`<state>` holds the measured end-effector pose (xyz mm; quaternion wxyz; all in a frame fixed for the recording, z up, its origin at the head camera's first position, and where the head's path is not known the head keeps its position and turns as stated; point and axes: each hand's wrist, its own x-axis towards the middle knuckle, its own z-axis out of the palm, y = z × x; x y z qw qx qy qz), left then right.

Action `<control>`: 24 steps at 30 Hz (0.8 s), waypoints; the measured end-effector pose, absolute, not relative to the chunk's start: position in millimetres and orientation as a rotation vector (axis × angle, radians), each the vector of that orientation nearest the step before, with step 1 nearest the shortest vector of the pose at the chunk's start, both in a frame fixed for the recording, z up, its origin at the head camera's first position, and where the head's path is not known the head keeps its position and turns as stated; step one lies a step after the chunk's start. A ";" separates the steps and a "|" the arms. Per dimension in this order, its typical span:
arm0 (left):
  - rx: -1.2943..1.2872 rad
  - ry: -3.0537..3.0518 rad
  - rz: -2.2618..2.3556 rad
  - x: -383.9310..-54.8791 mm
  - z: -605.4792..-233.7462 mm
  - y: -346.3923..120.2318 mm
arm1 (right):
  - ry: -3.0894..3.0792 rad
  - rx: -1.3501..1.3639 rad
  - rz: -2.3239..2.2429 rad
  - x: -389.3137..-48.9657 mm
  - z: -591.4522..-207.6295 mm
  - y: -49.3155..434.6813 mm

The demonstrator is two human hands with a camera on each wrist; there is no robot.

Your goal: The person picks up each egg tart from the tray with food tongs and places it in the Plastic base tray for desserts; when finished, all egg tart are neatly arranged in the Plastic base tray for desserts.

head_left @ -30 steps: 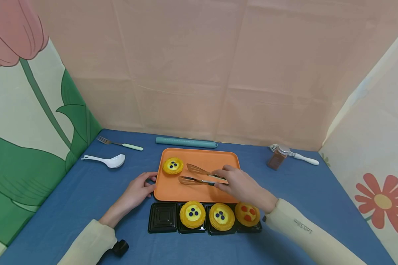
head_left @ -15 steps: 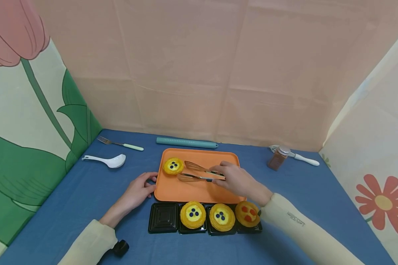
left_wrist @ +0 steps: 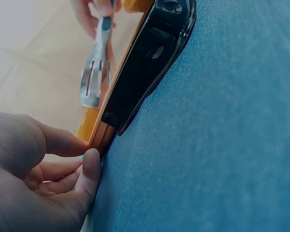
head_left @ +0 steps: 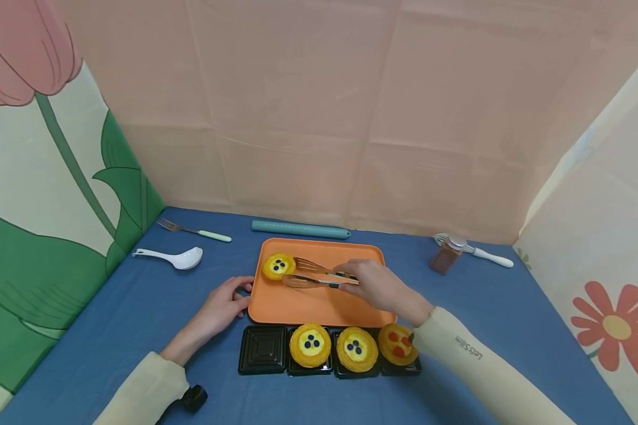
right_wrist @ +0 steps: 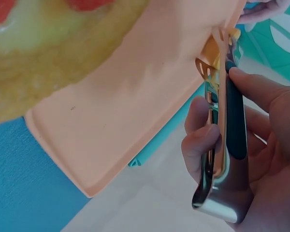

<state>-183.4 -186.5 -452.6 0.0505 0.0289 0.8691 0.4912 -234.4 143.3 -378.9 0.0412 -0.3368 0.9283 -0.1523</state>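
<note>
My right hand (head_left: 376, 285) grips metal food tongs (right_wrist: 235, 125) with dark handle pads, their two slotted ends spread apart over the orange tray (head_left: 319, 310). Those ends reach the right side of a blueberry tart (head_left: 279, 267) at the tray's back left; whether they touch it I cannot tell. My left hand (head_left: 222, 305) pinches the tray's left rim between thumb and finger, as the left wrist view shows. Before the tray lies a black four-part holder (head_left: 263, 349). Two blueberry tarts (head_left: 310, 345) and a strawberry tart (head_left: 397, 344) sit in it; its left compartment holds nothing.
Behind the tray lies a teal rolling pin (head_left: 300, 229). At the left are a fork (head_left: 194, 231) and a white ladle (head_left: 172, 258). On the right, a brown-filled jar (head_left: 448, 255) stands by a whisk (head_left: 486, 254). Fabric walls enclose the blue table.
The right hand has moved left and slightly away, bringing the spread tongs up to the tart on the tray. My left hand stays at the tray's rim.
</note>
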 end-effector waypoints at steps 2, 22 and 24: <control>0.087 2.648 1.494 -183.4 -452.6 -186.4 | 2.849 -1.027 -0.460 -233.9 -379.1 142.9; 0.072 2.647 1.491 -184.3 -453.9 -186.0 | 2.913 -1.039 -0.432 -226.0 -383.6 141.4; 0.076 2.648 1.494 -183.3 -454.1 -186.0 | 2.914 -1.038 -0.431 -224.5 -383.0 142.3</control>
